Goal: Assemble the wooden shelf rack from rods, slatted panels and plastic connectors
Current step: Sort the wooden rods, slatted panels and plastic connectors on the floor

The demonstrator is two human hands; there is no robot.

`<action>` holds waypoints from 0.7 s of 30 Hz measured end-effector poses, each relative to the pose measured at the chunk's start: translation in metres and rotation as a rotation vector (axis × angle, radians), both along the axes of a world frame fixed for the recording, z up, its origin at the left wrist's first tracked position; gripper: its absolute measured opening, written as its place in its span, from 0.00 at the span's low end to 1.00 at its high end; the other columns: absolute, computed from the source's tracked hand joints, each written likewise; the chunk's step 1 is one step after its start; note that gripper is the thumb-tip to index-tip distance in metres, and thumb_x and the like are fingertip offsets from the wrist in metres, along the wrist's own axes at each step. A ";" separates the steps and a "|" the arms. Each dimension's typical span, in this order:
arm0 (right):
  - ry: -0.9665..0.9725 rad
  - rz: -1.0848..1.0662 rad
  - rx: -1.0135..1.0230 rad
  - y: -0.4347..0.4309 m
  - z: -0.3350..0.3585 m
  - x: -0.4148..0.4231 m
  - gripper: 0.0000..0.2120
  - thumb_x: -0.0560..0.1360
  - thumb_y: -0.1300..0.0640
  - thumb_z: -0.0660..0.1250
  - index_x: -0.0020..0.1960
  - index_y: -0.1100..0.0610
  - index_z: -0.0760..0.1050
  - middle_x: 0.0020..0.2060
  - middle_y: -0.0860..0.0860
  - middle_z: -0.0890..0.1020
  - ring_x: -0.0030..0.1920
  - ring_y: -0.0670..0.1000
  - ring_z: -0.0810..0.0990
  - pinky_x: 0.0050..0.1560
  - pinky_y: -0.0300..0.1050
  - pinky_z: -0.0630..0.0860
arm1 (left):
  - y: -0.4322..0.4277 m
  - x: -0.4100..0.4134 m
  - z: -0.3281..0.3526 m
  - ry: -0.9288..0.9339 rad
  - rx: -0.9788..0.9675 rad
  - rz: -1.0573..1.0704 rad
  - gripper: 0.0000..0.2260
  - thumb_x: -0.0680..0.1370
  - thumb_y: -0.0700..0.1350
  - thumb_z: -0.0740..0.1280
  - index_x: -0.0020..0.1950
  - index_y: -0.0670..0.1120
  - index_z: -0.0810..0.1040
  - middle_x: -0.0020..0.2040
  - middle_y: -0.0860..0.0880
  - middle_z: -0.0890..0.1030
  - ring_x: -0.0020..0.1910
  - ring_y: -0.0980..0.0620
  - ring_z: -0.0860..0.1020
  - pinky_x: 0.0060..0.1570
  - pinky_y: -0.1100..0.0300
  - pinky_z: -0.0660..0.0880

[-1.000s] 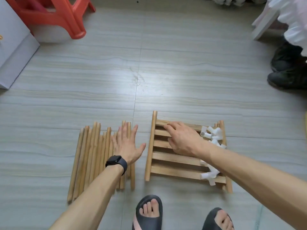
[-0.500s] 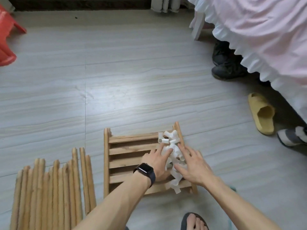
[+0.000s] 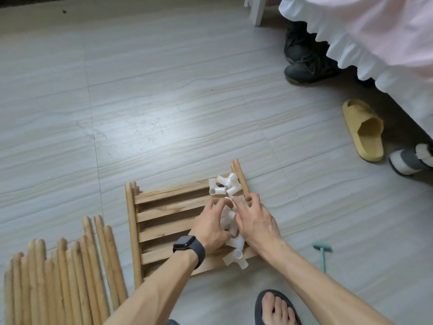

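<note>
The white plastic connectors (image 3: 225, 186) lie in a loose pile on the right part of the slatted panels (image 3: 164, 207), which are stacked flat on the floor (image 3: 164, 109). Both hands are in this pile. The left hand (image 3: 210, 227) has its fingers curled round some connectors in the middle, and the right hand (image 3: 255, 221) is curled over others from the right edge of the panels. A few connectors at the far and near edges of the panels are outside of the grip. The rods (image 3: 58, 277) lie side by side, left of the panels. I judge the work is at its beginning: nothing is joined, and the person gathers the connectors to free the panels. The next move calls for lifting them off together, since small pieces can slip between the slats
</note>
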State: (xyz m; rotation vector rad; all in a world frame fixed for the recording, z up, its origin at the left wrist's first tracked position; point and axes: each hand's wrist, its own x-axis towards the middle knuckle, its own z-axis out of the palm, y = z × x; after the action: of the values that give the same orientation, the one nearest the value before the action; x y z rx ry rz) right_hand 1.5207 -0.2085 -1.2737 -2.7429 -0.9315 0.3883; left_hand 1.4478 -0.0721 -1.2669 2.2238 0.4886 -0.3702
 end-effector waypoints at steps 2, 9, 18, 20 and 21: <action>-0.046 -0.001 0.086 -0.007 -0.005 -0.002 0.09 0.79 0.52 0.65 0.59 0.50 0.75 0.54 0.55 0.73 0.38 0.60 0.79 0.30 0.52 0.77 | 0.003 -0.004 0.001 -0.030 0.031 0.003 0.22 0.72 0.42 0.70 0.63 0.58 0.71 0.67 0.56 0.68 0.55 0.49 0.75 0.46 0.57 0.69; -0.023 -0.100 0.250 -0.018 -0.004 -0.010 0.04 0.80 0.53 0.66 0.50 0.52 0.78 0.50 0.49 0.76 0.38 0.56 0.79 0.34 0.45 0.70 | 0.012 -0.011 0.014 -0.024 0.111 -0.098 0.20 0.71 0.51 0.74 0.60 0.59 0.73 0.68 0.59 0.70 0.56 0.50 0.77 0.46 0.56 0.71; 0.042 -0.228 0.367 -0.014 0.020 -0.013 0.07 0.80 0.55 0.65 0.48 0.57 0.80 0.49 0.48 0.75 0.35 0.51 0.78 0.36 0.41 0.70 | 0.029 0.006 0.061 -0.078 0.247 -0.219 0.23 0.73 0.37 0.70 0.63 0.58 0.73 0.70 0.56 0.71 0.56 0.54 0.75 0.47 0.62 0.74; 0.068 -0.303 0.478 -0.026 0.036 -0.011 0.06 0.80 0.53 0.66 0.48 0.53 0.80 0.50 0.44 0.74 0.35 0.45 0.77 0.36 0.34 0.70 | 0.029 0.018 0.073 -0.119 0.269 -0.225 0.23 0.74 0.37 0.70 0.64 0.57 0.73 0.70 0.55 0.71 0.56 0.51 0.76 0.47 0.59 0.77; 0.074 -0.357 0.537 -0.035 0.042 -0.008 0.05 0.80 0.52 0.66 0.48 0.52 0.80 0.50 0.43 0.74 0.36 0.43 0.78 0.37 0.31 0.71 | 0.027 0.025 0.079 -0.138 0.265 -0.223 0.23 0.74 0.37 0.71 0.64 0.57 0.73 0.70 0.54 0.70 0.56 0.50 0.77 0.48 0.57 0.78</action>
State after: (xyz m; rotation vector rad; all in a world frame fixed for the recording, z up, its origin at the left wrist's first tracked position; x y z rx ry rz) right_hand 1.5126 -0.2432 -1.2318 -2.3087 -0.4272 0.1437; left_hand 1.4728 -0.0453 -1.1878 2.5510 0.2252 -0.2766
